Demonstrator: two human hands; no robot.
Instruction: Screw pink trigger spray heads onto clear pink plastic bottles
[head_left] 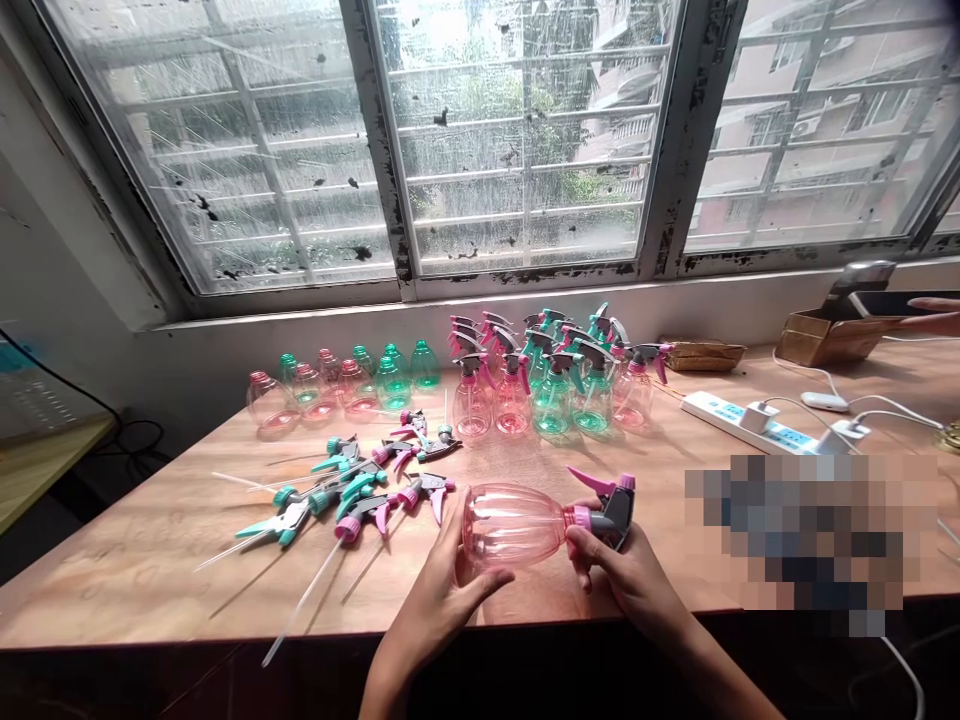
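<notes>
A clear pink spray bottle (pixel 514 525) lies sideways in the air above the table's front edge, its trigger head (pixel 616 512) pointing right. My left hand (pixel 450 590) is wrapped round the bottle's base, thumb below it. At the neck, my right hand (pixel 619 565) grips the pink collar, with fingers partly hidden behind the grey and pink head. Left of my hands lies a pile of loose trigger heads (pixel 367 490), pink or teal with grey, their thin tubes sticking out. Behind them stand several open pink and green bottles (pixel 352 385).
Several bottles with spray heads fitted (pixel 555 385) stand in rows by the window wall. To the right are a white power strip (pixel 750 425) with cables, a cardboard box (pixel 829 335) and a blurred-out patch (pixel 810 540). Another person's hand (pixel 934 315) shows at the right edge.
</notes>
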